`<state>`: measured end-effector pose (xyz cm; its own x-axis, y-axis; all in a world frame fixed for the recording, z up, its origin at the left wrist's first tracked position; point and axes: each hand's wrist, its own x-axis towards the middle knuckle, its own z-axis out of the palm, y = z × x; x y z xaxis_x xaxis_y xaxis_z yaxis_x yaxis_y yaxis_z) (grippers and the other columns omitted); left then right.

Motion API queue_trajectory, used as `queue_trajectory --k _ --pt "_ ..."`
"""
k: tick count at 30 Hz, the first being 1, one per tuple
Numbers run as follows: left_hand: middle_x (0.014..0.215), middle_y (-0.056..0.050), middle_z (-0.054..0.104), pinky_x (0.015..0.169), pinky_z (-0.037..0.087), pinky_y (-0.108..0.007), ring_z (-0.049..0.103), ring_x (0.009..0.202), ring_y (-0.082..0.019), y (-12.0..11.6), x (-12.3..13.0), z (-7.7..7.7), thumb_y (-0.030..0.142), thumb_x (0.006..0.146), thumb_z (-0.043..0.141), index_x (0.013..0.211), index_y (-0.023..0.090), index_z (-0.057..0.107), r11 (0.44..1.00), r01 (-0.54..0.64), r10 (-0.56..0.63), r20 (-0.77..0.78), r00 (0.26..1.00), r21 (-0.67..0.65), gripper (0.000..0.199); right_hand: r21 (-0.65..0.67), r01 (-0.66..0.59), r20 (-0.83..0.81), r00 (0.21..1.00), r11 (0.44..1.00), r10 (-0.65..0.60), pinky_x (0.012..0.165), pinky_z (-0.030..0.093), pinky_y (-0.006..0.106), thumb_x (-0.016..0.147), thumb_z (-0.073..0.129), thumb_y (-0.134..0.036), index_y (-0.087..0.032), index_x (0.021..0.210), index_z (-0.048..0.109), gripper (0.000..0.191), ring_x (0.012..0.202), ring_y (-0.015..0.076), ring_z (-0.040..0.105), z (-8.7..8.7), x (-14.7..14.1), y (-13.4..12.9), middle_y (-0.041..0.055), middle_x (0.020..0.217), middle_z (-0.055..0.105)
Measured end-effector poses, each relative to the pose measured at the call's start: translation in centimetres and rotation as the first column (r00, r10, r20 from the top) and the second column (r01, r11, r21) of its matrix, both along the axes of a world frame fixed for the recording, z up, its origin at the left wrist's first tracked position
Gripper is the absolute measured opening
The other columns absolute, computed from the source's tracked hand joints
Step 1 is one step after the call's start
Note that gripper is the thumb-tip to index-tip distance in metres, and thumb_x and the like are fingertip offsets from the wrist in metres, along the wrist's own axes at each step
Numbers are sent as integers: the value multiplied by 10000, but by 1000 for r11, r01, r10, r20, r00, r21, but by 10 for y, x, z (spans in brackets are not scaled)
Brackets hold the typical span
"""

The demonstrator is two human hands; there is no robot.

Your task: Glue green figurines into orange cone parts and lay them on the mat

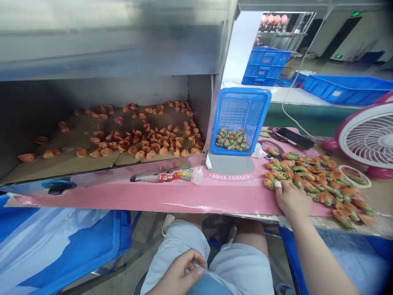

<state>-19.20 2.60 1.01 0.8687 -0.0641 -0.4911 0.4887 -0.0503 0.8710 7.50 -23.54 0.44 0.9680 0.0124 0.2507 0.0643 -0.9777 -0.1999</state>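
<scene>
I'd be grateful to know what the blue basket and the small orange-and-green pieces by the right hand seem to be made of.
The blue basket looks like moulded plastic: an even, matte colour with a regular grid of small holes. The orange-and-green pieces look like painted soft vinyl or rubber, with a smooth, slightly glossy finish, though the picture cannot settle which.

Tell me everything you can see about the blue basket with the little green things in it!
The blue basket looks like bright plastic, a squarish box with a solid rim and walls full of tiny holes. It is empty except for a small heap of green pieces gathered at its low end. It sits tilted, with its open side facing the viewer, on a grey patch of the pink table. It seems to lean beside the steel cabinet, though exactly where they touch is hard to tell.
</scene>
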Motion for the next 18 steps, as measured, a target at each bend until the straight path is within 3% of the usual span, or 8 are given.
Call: queue_trajectory --k 3,5,7,8,9,10,14,18 --pt "846 -53 603 626 427 -255 549 741 -164 27 11 14 296 778 443 878 178 548 979 -58 28 151 988 196 187 86 32 68 997 996 -38 599 342 444 780 325 -369 -120 712 532 330 721 332 483 3 -9 -2 160 696 533" --pt "860 -45 602 672 427 -255 550 765 -158 54 25 29 308 800 407 917 193 536 915 -150 39 288 957 374 209 186 11 118 993 982 -33 571 356 429 784 289 -390 -113 730 512 360 677 309 481 2 -23 8 139 643 504" --pt "868 -36 599 689 429 -250 547 771 -152 85 45 46 313 816 376 950 206 522 738 -301 16 431 902 603 225 302 -94 147 988 949 51 566 384 402 786 269 -409 -110 787 492 373 650 266 484 -1 -42 35 121 660 500" --pt "881 -35 595 688 431 -249 545 770 -153 100 58 55 313 820 365 975 207 513 583 -379 -36 489 872 719 238 358 -183 153 979 916 136 591 406 379 789 280 -412 -115 840 480 362 673 241 495 -3 -52 53 120 723 516" --pt "907 -41 591 702 430 -261 541 783 -161 114 71 63 315 822 356 983 201 511 379 -467 -106 538 836 799 251 407 -282 154 959 869 240 632 423 354 788 308 -421 -130 880 474 347 719 220 506 -5 -61 75 116 803 530" --pt "968 -59 576 768 405 -299 517 866 -192 127 85 71 320 812 372 985 188 511 288 -512 -117 560 820 809 257 446 -366 156 930 817 332 662 433 337 788 333 -423 -143 930 466 341 754 205 511 -6 -69 98 109 871 534" --pt "1002 -106 543 862 317 -401 426 972 -280 157 138 91 340 791 393 958 152 539 102 -543 -165 553 817 833 290 545 -523 163 833 656 529 789 420 338 757 454 -390 -164 1160 347 474 925 201 486 -7 -84 181 104 1097 472" --pt "889 -97 550 777 358 -390 438 888 -285 164 163 95 353 779 399 825 171 576 10 -495 -219 485 847 869 259 611 -507 149 828 608 541 860 375 377 731 508 -347 -160 1197 314 538 1034 232 432 -9 -79 217 106 1150 448"
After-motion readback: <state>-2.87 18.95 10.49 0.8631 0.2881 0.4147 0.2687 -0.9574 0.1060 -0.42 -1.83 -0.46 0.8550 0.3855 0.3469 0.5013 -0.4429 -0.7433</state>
